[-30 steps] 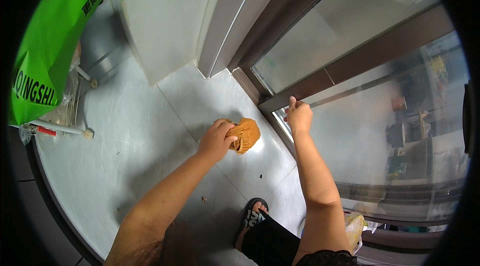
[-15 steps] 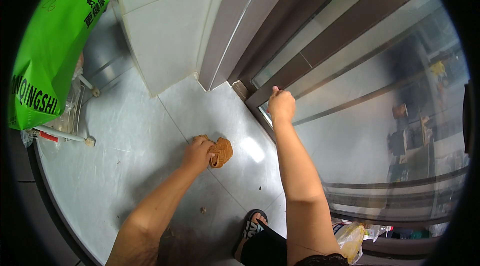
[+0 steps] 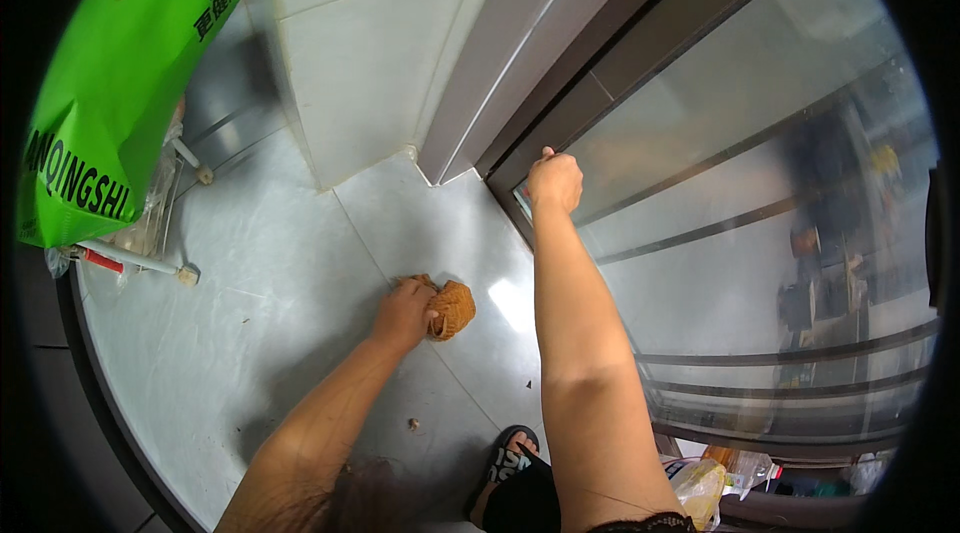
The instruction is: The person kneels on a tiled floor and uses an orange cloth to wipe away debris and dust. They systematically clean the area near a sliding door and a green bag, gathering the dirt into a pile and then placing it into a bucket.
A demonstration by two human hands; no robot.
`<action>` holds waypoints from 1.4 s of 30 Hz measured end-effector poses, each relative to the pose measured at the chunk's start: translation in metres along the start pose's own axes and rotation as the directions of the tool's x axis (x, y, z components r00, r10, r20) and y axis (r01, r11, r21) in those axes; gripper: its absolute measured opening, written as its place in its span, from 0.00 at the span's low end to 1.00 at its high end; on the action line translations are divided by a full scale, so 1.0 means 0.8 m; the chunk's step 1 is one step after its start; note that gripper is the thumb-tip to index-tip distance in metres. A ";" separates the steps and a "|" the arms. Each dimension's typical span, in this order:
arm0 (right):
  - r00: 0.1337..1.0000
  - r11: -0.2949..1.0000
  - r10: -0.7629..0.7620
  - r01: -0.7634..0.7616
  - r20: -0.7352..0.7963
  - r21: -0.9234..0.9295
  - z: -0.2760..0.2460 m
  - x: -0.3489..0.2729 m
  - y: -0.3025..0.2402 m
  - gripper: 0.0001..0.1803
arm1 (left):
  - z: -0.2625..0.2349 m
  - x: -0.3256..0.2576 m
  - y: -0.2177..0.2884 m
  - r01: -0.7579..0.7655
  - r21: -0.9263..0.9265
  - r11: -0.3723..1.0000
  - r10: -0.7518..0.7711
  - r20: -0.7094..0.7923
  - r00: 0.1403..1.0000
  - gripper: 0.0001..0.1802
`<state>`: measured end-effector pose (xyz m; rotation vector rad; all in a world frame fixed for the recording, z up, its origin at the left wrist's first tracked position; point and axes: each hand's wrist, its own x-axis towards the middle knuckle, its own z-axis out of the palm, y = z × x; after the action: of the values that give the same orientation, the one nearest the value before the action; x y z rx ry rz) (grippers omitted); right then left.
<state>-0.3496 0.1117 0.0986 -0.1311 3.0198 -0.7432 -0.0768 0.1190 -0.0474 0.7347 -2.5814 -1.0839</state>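
Observation:
My left hand (image 3: pixel 404 316) is closed around a bunched orange-brown cloth (image 3: pixel 452 311), which rests on the grey tiled floor (image 3: pixel 300 263). Part of the cloth sticks out past my fingers to the right. With its fingers curled, my right hand (image 3: pixel 556 181) is at the dark upright frame (image 3: pixel 597 83) of a glass sliding door (image 3: pixel 690 203); the exact grip of the fingertips is hidden behind the hand. Both forearms reach up from the lower edge.
On the left, a green bag (image 3: pixel 120 83) hangs over a white-legged rack (image 3: pixel 150 265). A tiled wall (image 3: pixel 370 63) and grey door jamb (image 3: pixel 500 63) stand ahead. Small debris (image 3: pixel 413 424) lies near my sandalled foot (image 3: pixel 512 453). Plastic packages (image 3: pixel 697 488) sit at lower right.
The sliding door and my right hand have moved left toward the jamb, narrowing the gap there. My left hand still holds the cloth on the floor; the view has shifted slightly.

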 end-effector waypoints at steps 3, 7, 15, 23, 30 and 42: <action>1.000 1.000 0.007 -0.007 -0.007 -0.012 0.002 0.001 -0.007 0.21 | -0.005 0.000 0.005 0.052 -0.027 0.998 -0.051 0.056 0.997 0.18; 0.991 0.999 -0.025 0.022 -0.130 -0.023 0.007 -0.004 -0.006 0.21 | 0.006 -0.001 0.002 0.021 -0.040 0.999 -0.021 -0.006 1.000 0.19; 0.496 0.790 -0.611 0.434 0.617 0.433 -0.005 -0.140 0.143 0.46 | -0.020 0.015 0.056 0.002 -0.397 0.918 -0.026 -0.055 0.998 0.16; 0.493 0.836 -0.463 -0.034 0.736 0.548 -0.115 -0.145 0.182 0.28 | -0.006 0.019 0.116 0.031 -0.774 0.633 0.064 0.092 0.994 0.20; 0.150 0.196 -0.969 0.952 -0.198 -0.237 -0.249 -0.074 0.045 0.30 | -0.032 0.016 0.120 0.098 -0.670 0.736 -0.180 -0.054 0.982 0.24; 0.295 -0.044 -0.877 0.736 0.379 -0.675 0.054 0.016 0.127 0.17 | -0.065 -0.071 0.082 0.188 -0.397 0.898 -0.269 -0.159 0.950 0.24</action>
<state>-0.3683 0.1804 0.0133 -2.1665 2.7495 0.8588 -0.0312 0.1576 0.0339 1.0074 -2.0583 -1.4350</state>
